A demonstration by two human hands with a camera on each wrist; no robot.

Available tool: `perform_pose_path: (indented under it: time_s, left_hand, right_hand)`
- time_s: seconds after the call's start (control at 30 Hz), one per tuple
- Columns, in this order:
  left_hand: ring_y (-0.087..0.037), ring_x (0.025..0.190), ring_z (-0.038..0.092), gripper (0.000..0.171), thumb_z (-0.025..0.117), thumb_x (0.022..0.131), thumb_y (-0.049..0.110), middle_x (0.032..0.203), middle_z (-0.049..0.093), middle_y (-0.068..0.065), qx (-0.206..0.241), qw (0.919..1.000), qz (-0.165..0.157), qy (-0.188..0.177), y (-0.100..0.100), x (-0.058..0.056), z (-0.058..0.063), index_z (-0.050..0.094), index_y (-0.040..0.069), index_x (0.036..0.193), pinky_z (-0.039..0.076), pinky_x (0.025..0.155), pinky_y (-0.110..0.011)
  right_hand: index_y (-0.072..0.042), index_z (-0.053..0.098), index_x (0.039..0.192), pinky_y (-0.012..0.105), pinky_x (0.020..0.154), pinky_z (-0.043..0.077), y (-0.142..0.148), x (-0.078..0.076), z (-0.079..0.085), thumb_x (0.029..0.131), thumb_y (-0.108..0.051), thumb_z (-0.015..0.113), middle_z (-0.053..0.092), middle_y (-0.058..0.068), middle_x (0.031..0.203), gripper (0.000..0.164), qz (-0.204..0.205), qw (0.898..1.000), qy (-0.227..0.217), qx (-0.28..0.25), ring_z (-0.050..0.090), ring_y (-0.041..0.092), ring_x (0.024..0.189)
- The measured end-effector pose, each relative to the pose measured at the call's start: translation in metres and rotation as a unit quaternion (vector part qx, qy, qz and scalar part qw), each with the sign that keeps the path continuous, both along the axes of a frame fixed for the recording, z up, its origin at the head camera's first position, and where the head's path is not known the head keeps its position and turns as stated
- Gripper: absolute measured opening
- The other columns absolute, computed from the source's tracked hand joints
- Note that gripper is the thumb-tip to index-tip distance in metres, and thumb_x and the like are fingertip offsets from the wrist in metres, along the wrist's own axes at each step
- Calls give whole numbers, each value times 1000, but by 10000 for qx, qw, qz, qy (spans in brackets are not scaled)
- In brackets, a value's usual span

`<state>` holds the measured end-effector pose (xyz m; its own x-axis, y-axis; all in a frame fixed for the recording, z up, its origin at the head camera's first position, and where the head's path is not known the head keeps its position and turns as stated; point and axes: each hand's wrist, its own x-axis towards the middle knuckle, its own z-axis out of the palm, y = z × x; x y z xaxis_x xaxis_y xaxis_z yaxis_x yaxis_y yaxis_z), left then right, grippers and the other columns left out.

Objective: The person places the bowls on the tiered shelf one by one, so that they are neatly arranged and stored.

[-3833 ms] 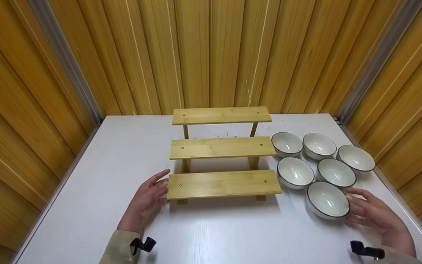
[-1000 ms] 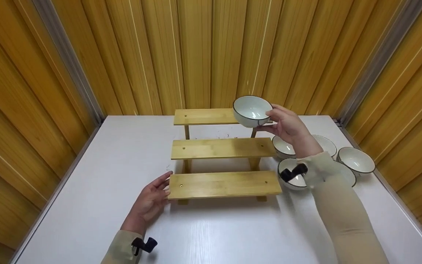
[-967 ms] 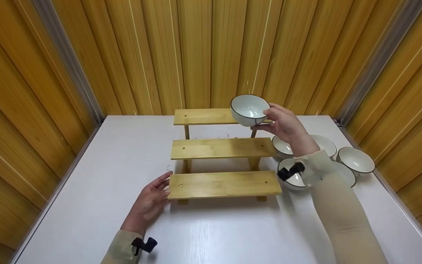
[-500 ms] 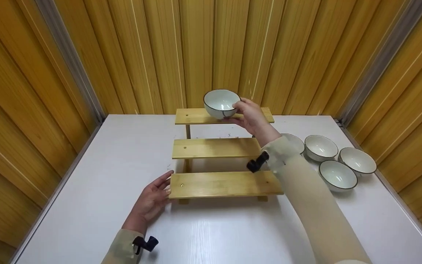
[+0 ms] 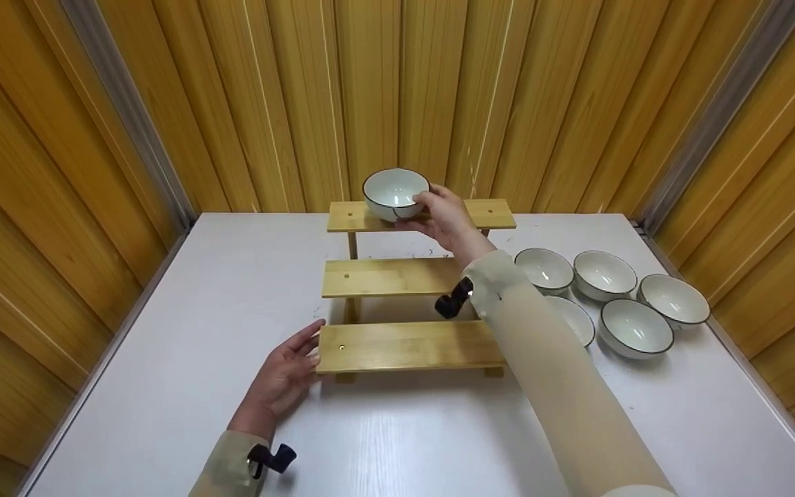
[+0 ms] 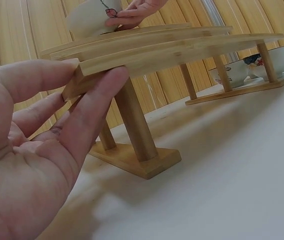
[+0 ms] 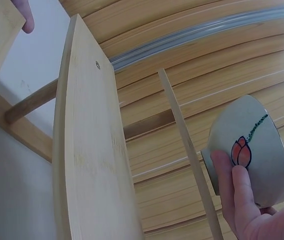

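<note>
My right hand [image 5: 447, 219] grips a white bowl [image 5: 390, 185] with a dark rim over the top board of a three-step bamboo stand [image 5: 404, 345]. In the right wrist view the bowl [image 7: 264, 135] shows a painted red flower; fingers press its side near the foot, and the thumb is at the rim. The foot is at the top board; whether it touches, I cannot tell. My left hand [image 5: 283, 376] holds the left end of the lowest board. Up close in the left wrist view, that hand [image 6: 27, 165] has digits on the board's end and underside.
Several matching bowls, among them a near one [image 5: 637, 330] and a far right one [image 5: 675, 300], stand on the white table [image 5: 232, 276] right of the stand. My right sleeve partly covers one bowl. Wood-patterned walls [image 5: 432, 90] enclose the back and sides.
The right hand has taken the nearest bowl from the right-hand group and carried it up and left to the middle of the top board. The left hand has stayed at the stand's left end.
</note>
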<state>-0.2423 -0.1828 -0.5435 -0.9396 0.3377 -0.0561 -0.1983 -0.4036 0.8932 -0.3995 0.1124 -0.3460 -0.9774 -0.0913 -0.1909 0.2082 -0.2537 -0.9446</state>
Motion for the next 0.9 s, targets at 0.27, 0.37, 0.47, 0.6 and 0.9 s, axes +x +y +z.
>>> perform_pose_path:
  time_s: [0.27,0.37,0.47,0.6,0.9]
  left_hand:
    - [-20,119,65,71,56,96,-10,142,55,-5,142,9998,-11,-119,1,1,0,32,7,161,59,92,-33]
    - [-20,120,65,70,56,96,-10,142,56,-5,177,9997,-1,-148,1,1,0,32,8,161,59,92,-33]
    - [-20,120,66,71,55,97,-9,142,56,-4,164,9998,-6,-148,0,1,0,31,7,161,58,93,-34]
    - [-20,120,65,71,56,97,-8,143,56,-4,83,9999,-16,-114,-1,1,0,30,7,161,58,93,-33]
    - [-22,121,66,69,57,97,-7,144,56,-3,-63,9999,2,-130,-3,0,-1,36,10,160,58,95,-35]
  right_hand:
    - [-12,36,158,45,106,54,-2,0,-3,104,-11,53,44,20,156,57,34,9999,-104,90,57,38,134]
    - [-16,35,159,44,106,54,-1,1,-2,104,-15,53,46,19,155,58,29,9991,-227,344,60,39,131]
    - [-20,34,161,44,105,55,-1,2,0,105,-19,54,48,17,154,59,43,9975,-383,588,64,39,127]
    - [-21,32,161,45,106,55,0,1,1,105,-24,55,49,16,155,60,149,9967,-470,643,65,38,126]
    - [-19,28,163,42,105,55,19,9,-1,107,-34,54,47,19,157,64,464,9966,-411,550,64,36,128]
